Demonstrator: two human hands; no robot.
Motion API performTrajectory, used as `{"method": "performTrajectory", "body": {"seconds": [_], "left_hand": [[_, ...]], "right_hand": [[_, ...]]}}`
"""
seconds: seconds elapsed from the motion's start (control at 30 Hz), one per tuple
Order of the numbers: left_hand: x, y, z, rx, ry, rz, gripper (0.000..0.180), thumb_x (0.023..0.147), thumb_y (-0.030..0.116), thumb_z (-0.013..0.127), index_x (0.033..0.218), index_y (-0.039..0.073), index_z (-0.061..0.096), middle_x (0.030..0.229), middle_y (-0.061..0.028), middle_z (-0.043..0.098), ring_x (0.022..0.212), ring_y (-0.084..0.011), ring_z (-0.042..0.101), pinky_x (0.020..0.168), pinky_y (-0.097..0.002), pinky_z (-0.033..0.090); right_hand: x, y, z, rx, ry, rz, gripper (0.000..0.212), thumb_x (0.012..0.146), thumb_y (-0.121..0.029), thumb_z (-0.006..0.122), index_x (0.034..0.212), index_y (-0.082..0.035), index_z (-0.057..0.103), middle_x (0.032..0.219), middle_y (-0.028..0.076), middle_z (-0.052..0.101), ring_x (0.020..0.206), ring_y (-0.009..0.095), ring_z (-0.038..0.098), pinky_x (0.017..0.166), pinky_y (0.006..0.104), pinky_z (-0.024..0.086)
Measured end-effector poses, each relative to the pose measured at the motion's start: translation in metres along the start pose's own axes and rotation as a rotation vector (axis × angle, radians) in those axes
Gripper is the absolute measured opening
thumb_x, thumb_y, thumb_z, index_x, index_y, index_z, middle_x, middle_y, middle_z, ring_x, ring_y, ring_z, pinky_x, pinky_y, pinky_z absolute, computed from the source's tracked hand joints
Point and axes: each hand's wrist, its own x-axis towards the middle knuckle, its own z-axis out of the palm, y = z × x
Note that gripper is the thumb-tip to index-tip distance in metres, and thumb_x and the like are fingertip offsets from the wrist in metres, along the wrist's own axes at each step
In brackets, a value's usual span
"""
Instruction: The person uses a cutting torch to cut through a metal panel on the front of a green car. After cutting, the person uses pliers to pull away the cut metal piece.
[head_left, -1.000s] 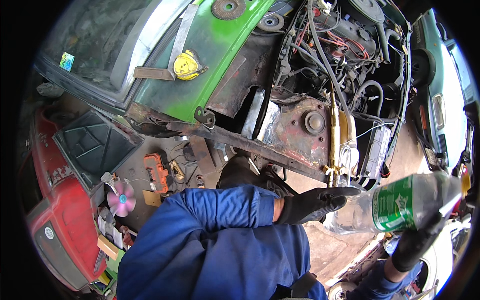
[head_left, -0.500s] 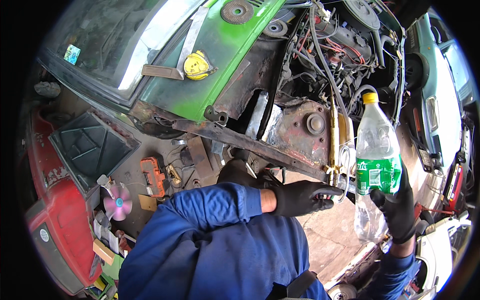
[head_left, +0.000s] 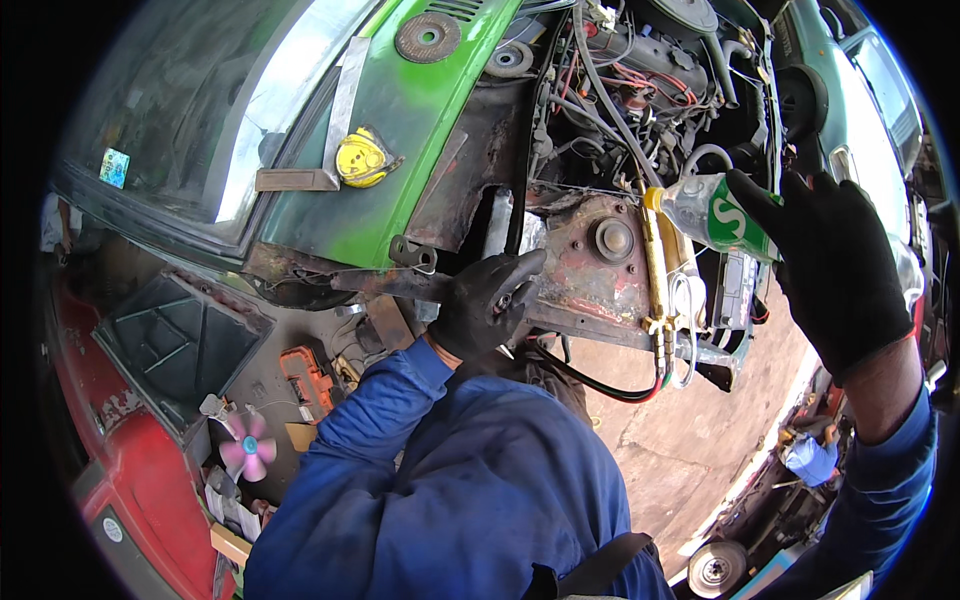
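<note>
My right hand point(head_left: 835, 270), in a black glove, grips a clear plastic bottle point(head_left: 690, 208) with a green label and a yellow cap. The bottle lies nearly level, its cap pointing left over the engine bay's edge; the hand covers its middle. My left hand point(head_left: 490, 305), also gloved in black, is at the rusty inner wing rail with its fingers curled. A small metallic thing shows between them, too small to name. Between the hands, a brass gas torch point(head_left: 654, 275) rests against the rusty strut tower point(head_left: 590, 250), its hoses hanging below.
A yellow respirator mask point(head_left: 363, 158), a metal angle piece point(head_left: 345, 110) and a grinding disc point(head_left: 428, 38) lie on the green car body. The engine point(head_left: 650, 70) is exposed. An orange tool case point(head_left: 307, 380) and a pink-bladed fan point(head_left: 247, 446) stand on the floor at left.
My right hand has raised the bottle and tipped it from upright to nearly level, cap leftward. My left hand has moved left and up, away from the torch to the rusty rail.
</note>
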Motion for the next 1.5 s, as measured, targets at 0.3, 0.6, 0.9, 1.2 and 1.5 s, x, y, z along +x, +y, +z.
{"method": "performTrajectory", "body": {"seconds": [0.3,0.6,0.9,1.2,1.5], "left_hand": [[-0.005,-0.004,-0.001,-0.049,-0.033,-0.093,0.042,0.101,0.006,0.072,0.142,0.001,0.071,0.112,-0.0203,0.079,0.098,-0.0364,0.079,0.085,-0.0441,0.062],[0.000,-0.005,-0.003,-0.016,-0.030,-0.022,0.043,0.099,0.003,0.073,0.142,0.001,0.071,0.104,-0.0193,0.077,0.090,-0.0355,0.077,0.080,-0.0433,0.062],[0.000,-0.010,-0.003,-0.036,-0.025,0.006,0.046,0.098,0.003,0.075,0.143,0.002,0.071,0.105,-0.0183,0.077,0.089,-0.0346,0.077,0.079,-0.0443,0.062],[0.002,-0.009,-0.006,-0.068,-0.052,0.016,0.036,0.107,0.010,0.066,0.140,-0.004,0.071,0.107,-0.0188,0.079,0.092,-0.0329,0.079,0.082,-0.0418,0.062],[0.000,-0.013,-0.003,-0.026,-0.057,0.024,0.042,0.099,0.003,0.072,0.141,-0.001,0.070,0.112,-0.0194,0.078,0.092,-0.0352,0.077,0.080,-0.0444,0.062]], "right_hand": [[0.041,-0.008,-0.022,-0.062,-0.117,0.020,0.084,0.081,-0.012,0.089,0.159,-0.017,0.059,0.121,0.016,0.071,0.103,0.034,0.074,0.085,0.0456,0.059],[0.048,-0.007,-0.025,-0.059,-0.157,0.036,0.078,0.084,-0.013,0.086,0.158,-0.017,0.060,0.117,0.015,0.072,0.101,0.033,0.075,0.083,0.0442,0.060],[0.047,-0.003,-0.029,-0.046,-0.186,0.094,0.073,0.088,-0.013,0.083,0.157,-0.017,0.061,0.112,0.014,0.073,0.099,0.032,0.076,0.082,0.0428,0.060],[0.057,-0.005,-0.042,-0.055,-0.219,0.114,0.067,0.091,-0.014,0.080,0.156,-0.017,0.062,0.108,0.013,0.075,0.097,0.031,0.077,0.081,0.0413,0.061],[0.081,-0.018,-0.044,-0.086,-0.257,0.103,0.062,0.094,-0.014,0.077,0.155,-0.017,0.063,0.104,0.013,0.076,0.096,0.029,0.077,0.080,0.0399,0.061]]}}
